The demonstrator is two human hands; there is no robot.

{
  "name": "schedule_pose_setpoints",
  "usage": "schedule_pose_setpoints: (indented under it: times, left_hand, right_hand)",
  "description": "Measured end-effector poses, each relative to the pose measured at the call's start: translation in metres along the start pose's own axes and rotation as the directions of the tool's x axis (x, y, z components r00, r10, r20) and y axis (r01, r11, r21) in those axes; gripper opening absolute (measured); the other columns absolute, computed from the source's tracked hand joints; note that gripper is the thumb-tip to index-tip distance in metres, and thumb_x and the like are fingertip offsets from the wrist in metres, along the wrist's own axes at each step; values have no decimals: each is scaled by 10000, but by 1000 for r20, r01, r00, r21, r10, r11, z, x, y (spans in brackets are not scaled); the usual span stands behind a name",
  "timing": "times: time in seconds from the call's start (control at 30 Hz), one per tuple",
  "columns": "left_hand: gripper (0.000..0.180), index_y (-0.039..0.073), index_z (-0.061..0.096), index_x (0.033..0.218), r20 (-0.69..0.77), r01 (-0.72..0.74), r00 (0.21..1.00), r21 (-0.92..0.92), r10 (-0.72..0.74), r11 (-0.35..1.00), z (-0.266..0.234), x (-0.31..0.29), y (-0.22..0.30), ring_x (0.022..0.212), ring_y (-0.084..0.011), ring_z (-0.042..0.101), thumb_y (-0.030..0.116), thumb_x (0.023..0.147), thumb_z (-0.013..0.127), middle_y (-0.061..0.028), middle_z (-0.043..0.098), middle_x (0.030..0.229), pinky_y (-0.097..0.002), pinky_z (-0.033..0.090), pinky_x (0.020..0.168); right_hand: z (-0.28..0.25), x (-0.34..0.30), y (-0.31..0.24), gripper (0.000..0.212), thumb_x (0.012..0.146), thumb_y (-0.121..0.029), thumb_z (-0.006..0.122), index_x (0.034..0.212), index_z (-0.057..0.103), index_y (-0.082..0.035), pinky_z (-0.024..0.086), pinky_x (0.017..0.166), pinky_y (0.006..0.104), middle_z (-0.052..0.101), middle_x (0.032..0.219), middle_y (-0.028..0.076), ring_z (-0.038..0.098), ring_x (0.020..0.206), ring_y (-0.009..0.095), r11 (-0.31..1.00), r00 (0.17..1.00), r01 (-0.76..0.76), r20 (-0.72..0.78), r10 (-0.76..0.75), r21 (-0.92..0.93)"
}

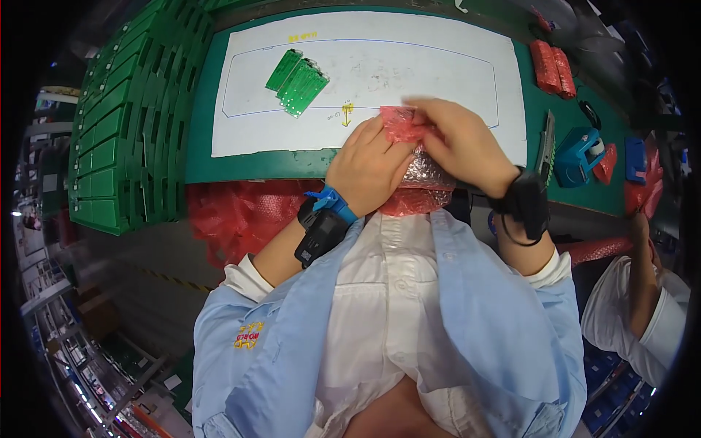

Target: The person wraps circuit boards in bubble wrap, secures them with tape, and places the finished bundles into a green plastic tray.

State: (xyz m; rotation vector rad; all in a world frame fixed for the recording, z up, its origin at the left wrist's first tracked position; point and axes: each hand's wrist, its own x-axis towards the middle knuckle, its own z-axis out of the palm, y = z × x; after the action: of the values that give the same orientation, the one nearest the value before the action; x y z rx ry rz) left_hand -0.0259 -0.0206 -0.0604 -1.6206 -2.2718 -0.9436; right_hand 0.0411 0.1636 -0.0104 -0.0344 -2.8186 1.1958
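A bundle wrapped in red bubble wrap (426,174) lies at the near edge of the table, against my chest. My left hand (371,166) presses on its left side, fingers together and wrapped over it. My right hand (467,142) curls over the far right side and grips a raised flap of the red film (400,123); its index finger is slightly blurred. What the bundle contains is hidden. Beyond my hands, several green circuit boards (299,80) overlap on a white sheet (394,62) that has a drawn blue outline.
Green trays (131,124) stack high at the left. On the right are red wrapped bundles (553,69), a utility knife (547,146), a blue tape dispenser (580,157) and a blue block (635,159). Loose red bubble wrap (244,215) hangs below the table. A co-worker's arm (641,274) holds red wrap.
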Motion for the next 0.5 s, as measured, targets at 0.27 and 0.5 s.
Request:
schedule_pose_setpoints:
  times: [0.27, 0.5]
  left_hand:
    - [398, 43, 608, 1168, -262, 74, 961, -76, -92, 994, -12, 0, 9, 1173, -331, 528, 195, 814, 706, -132, 588, 1215, -440, 425, 1016]
    - [511, 16, 574, 1221, 99, 31, 995, -4, -30, 1000, -9, -3, 15, 1178, -332, 515, 261, 799, 725, -136, 565, 1252, -431, 414, 1020]
  right_hand:
    - [17, -26, 5, 301, 885, -124, 622, 1154, 631, 10, 479, 899, 381, 630, 1088, 172, 596, 1033, 327, 935, 943, 308, -77, -324, -174]
    - [1, -19, 19, 254, 838, -127, 680, 1072, 674, -28, 477, 843, 390, 638, 1003, 130, 599, 951, 319, 954, 956, 170, -192, -221, -249]
